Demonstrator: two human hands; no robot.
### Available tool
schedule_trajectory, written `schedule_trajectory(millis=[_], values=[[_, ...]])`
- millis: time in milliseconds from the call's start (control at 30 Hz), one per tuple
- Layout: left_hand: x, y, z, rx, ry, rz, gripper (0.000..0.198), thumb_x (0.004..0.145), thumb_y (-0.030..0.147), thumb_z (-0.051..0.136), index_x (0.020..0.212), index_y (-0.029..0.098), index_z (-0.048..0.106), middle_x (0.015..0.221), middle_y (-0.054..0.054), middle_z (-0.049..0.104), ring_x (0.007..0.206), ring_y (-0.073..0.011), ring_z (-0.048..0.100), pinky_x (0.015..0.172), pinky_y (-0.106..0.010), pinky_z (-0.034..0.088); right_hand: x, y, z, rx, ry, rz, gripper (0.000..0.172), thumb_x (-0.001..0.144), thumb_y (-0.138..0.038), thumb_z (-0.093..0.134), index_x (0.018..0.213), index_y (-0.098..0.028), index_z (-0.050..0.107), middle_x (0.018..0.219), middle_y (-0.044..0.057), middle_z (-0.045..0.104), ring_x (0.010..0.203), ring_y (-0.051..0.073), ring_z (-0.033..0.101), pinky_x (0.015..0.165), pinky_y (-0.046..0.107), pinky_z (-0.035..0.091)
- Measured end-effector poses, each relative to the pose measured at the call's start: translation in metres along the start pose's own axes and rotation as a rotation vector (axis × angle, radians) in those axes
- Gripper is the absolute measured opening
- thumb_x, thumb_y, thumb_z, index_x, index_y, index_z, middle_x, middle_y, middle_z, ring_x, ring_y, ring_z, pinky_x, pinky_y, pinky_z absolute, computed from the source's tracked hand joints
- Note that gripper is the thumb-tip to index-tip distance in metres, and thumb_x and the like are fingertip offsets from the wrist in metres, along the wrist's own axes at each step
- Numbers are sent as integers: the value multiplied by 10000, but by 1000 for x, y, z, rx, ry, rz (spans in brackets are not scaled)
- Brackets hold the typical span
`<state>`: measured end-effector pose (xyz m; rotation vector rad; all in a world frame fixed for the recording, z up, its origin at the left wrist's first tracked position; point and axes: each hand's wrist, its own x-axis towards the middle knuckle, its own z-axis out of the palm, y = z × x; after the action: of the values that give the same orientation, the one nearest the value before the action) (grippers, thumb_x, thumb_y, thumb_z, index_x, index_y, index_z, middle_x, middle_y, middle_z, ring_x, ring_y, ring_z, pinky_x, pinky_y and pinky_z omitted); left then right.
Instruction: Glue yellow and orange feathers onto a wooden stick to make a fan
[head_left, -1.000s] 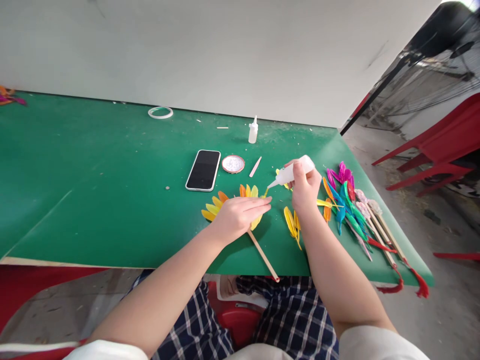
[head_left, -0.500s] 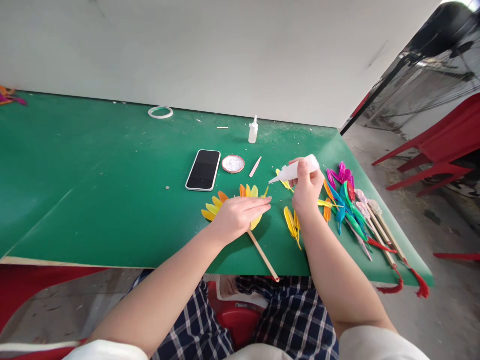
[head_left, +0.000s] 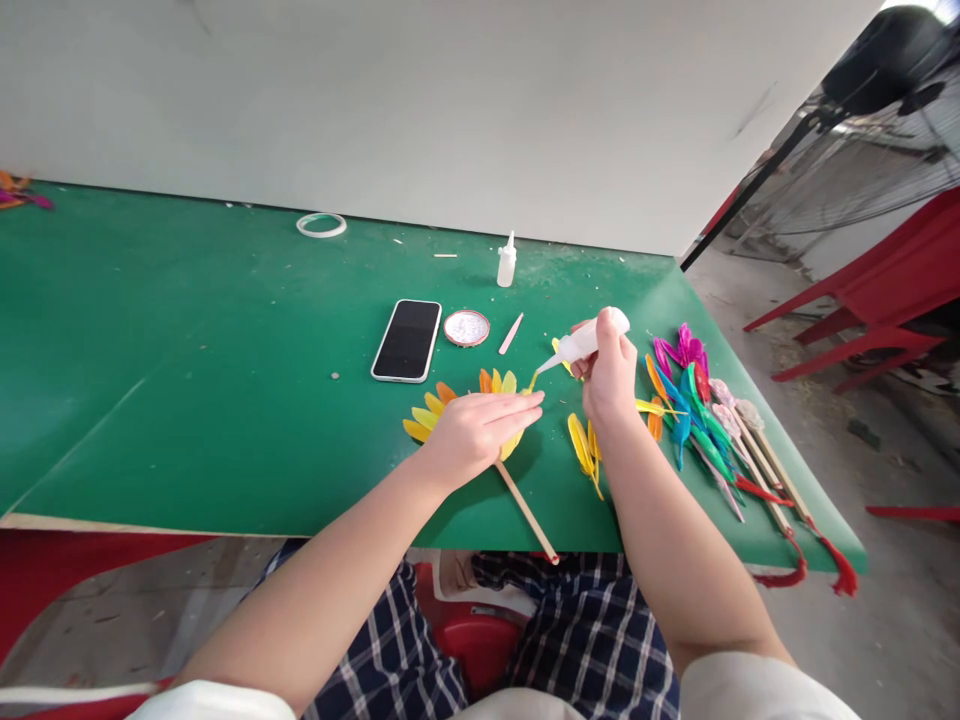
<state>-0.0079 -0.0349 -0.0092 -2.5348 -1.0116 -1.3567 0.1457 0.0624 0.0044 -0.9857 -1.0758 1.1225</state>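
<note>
My left hand (head_left: pixel 476 432) lies flat, fingers stretched out, pressing down a fan of yellow and orange feathers (head_left: pixel 435 410) fixed to a wooden stick (head_left: pixel 527 514) on the green table (head_left: pixel 187 360). My right hand (head_left: pixel 609 377) grips a white glue bottle (head_left: pixel 583 344) tilted down to the left, its nozzle touching a yellow feather tip (head_left: pixel 532 382) at the fan's right edge. A few loose yellow feathers (head_left: pixel 583 443) lie just below my right wrist.
A phone (head_left: pixel 407 339), a small round dish of white bits (head_left: pixel 466 327), a pale sliver (head_left: pixel 511 333) and a second small glue bottle (head_left: pixel 507 261) lie behind the fan. Several coloured feathers (head_left: pixel 686 400) and tasselled sticks (head_left: pixel 772 480) sit at the right edge. A white ring (head_left: pixel 321 225) lies far back.
My right hand lifted the glue bottle away from the fan half a second ago, then brought the nozzle back down to the feather tip. My left hand has stayed put.
</note>
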Motion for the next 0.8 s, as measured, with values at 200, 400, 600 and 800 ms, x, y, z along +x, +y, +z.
schedule_trajectory(millis=[200,400,600,800], values=[[0,0,0,1,4,8,229,820,57,472,986,106,622,1025,-115,665,958,-164,626,779,-299,551,0,-1,2,82,-29,108,495,717,-653,452,641,-177,565,437,-55,344,363,59,287,336,210,230],[0,1,-1,-17,16,20,232,822,58,470,991,106,622,1032,-112,663,972,-159,620,798,-287,544,4,4,0,75,-10,175,533,673,-694,466,661,-171,564,447,-60,345,359,55,289,328,214,226],[0,2,-2,-24,54,31,235,812,74,503,1014,120,614,1037,-103,663,993,-153,610,811,-278,539,16,8,-13,35,70,146,540,677,-712,420,714,-192,563,453,-62,360,341,70,322,333,244,239],[-4,-2,-2,-101,70,-39,290,827,76,472,1064,186,597,1107,-60,636,1009,-141,600,811,-289,542,18,6,-14,63,89,190,470,685,-673,449,708,-209,525,471,-58,416,368,76,393,335,235,265]])
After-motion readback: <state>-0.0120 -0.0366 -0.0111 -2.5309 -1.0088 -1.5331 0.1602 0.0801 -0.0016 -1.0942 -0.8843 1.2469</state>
